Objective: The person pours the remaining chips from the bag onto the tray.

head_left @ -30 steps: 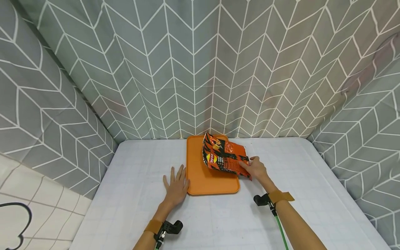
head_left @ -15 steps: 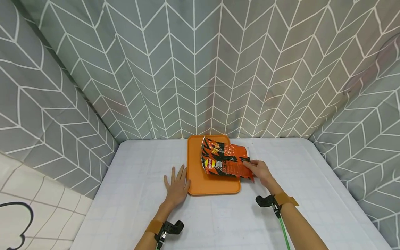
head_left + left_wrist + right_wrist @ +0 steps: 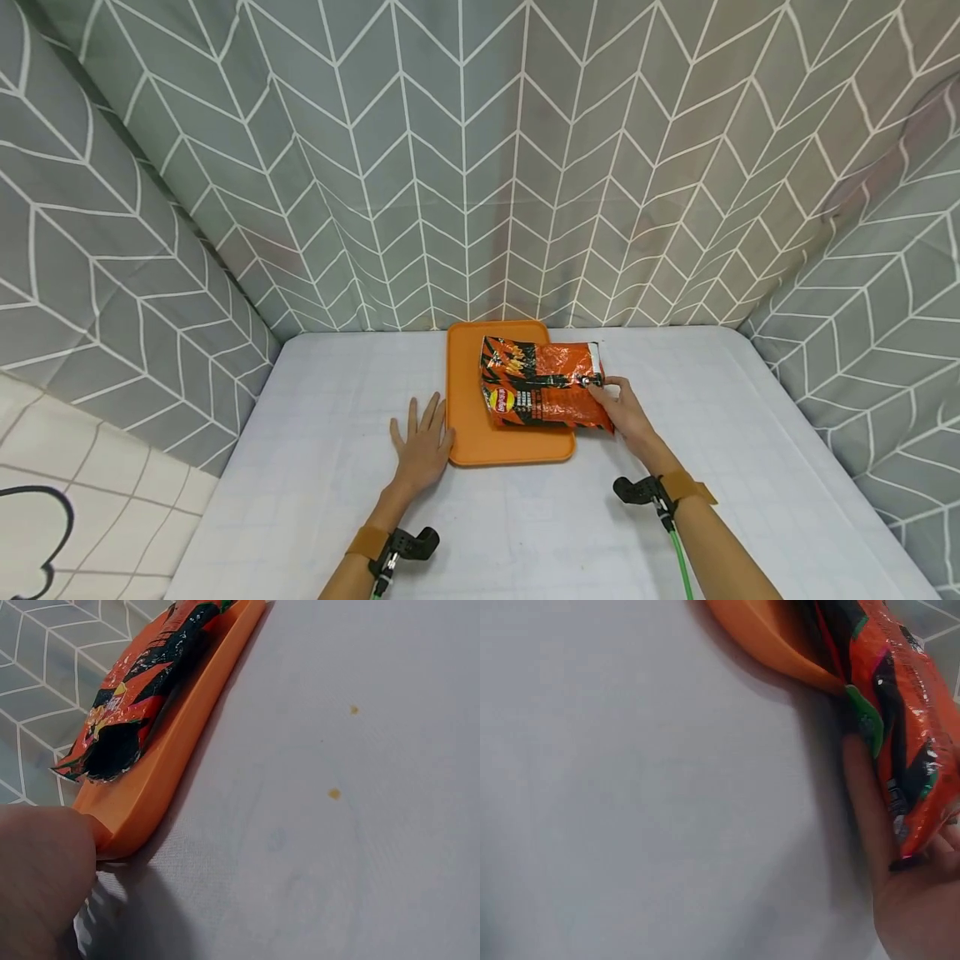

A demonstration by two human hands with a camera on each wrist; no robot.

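Observation:
An orange-and-black Lay's chip bag [image 3: 551, 402] lies across the orange tray [image 3: 468, 442], its right end reaching past the tray's right edge. In the left wrist view, the left end of the bag [image 3: 142, 686] gapes, dark inside. My right hand [image 3: 628, 419] grips the bag's right end; in the right wrist view, part of that hand is hidden behind the bag [image 3: 911, 735]. With fingers spread, my left hand [image 3: 422, 458] rests on the table against the tray's left edge.
A white cloth covers the table [image 3: 517, 533]. Two small yellowish specks [image 3: 334, 793] show on it in the left wrist view. A patterned grey curtain [image 3: 465, 167] stands behind and at both sides. A green cable [image 3: 681, 562] runs from the right wrist camera.
The bag has come down flatter over the tray and turned more level, its far left corner lowering. My right hand has shifted slightly right with it. The left hand stays put.

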